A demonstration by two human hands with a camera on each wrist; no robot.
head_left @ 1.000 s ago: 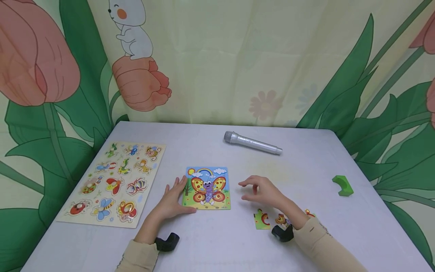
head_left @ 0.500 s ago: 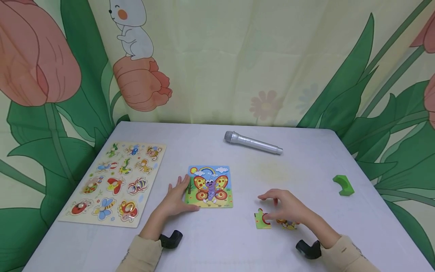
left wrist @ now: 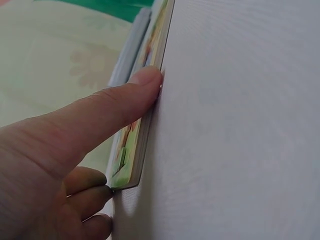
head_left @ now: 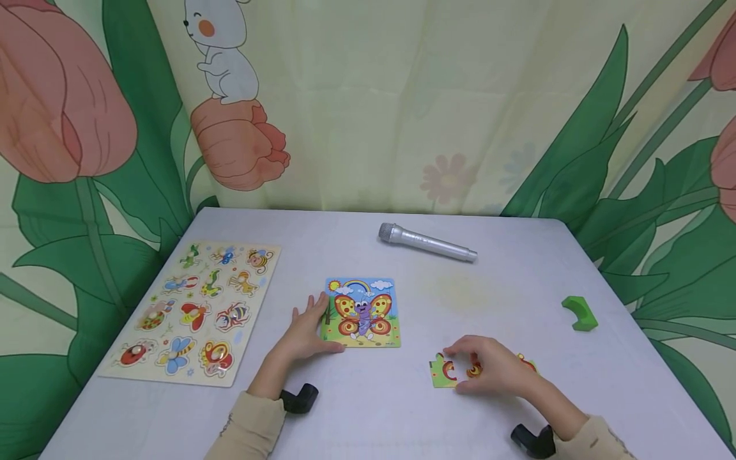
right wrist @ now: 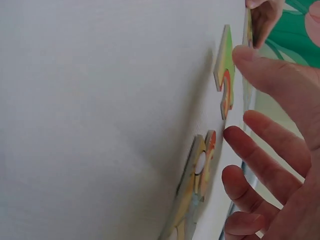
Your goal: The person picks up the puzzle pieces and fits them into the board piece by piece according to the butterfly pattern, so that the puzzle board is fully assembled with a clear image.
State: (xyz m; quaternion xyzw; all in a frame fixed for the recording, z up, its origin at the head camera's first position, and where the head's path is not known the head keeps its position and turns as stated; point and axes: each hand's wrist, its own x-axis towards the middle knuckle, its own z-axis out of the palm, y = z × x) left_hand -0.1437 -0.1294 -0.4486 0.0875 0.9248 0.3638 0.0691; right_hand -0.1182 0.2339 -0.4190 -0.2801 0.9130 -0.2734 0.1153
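Note:
A square butterfly jigsaw puzzle (head_left: 363,313) lies flat near the middle of the table. My left hand (head_left: 303,331) holds it at its near left corner, thumb along the near edge and fingers at the left side; the left wrist view shows the thumb (left wrist: 112,107) pressed on that edge. My right hand (head_left: 499,367) is low over several loose puzzle pieces, thumb and fingers apart with nothing gripped. One green piece with a red curve (head_left: 441,370) shows left of its fingertips. In the right wrist view other pieces (right wrist: 192,185) lie beneath the fingers, partly overlapping.
A wooden insect puzzle board (head_left: 198,313) lies at the left. A silver toy microphone (head_left: 428,242) rests toward the back, and a green curved block (head_left: 581,314) sits at the right. A floral curtain (head_left: 368,108) hangs behind the white table (head_left: 368,421).
My left hand and the butterfly puzzle have shifted slightly right and away from me. My right hand has moved right and nearer to me, down over the loose pieces.

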